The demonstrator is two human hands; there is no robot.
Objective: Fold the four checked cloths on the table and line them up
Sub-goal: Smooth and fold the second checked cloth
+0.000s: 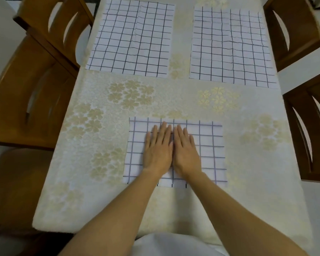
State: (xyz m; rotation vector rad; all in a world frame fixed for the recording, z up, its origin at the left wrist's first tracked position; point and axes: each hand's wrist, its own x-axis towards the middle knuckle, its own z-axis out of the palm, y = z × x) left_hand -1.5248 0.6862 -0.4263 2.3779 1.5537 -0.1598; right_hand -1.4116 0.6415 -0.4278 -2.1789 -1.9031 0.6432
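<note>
A white cloth with a thin dark grid (pixel 131 37) lies flat and unfolded at the far left, with a vertical crease down its middle. A matching white checked cloth (pixel 231 47) lies flat at the far right, apart from the first (its lines look wavier, faintly wrinkled). A third white checked cloth (pixel 207 145) lies nearest, centred and wider than deep, a lower layer's edge showing along its near side.

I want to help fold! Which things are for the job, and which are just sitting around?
For the job: near checked cloth, pressed by left hand and right hand; far-left checked cloth; far-right checked cloth.
Just there: flowered tablecloth; wooden chairs.
</note>
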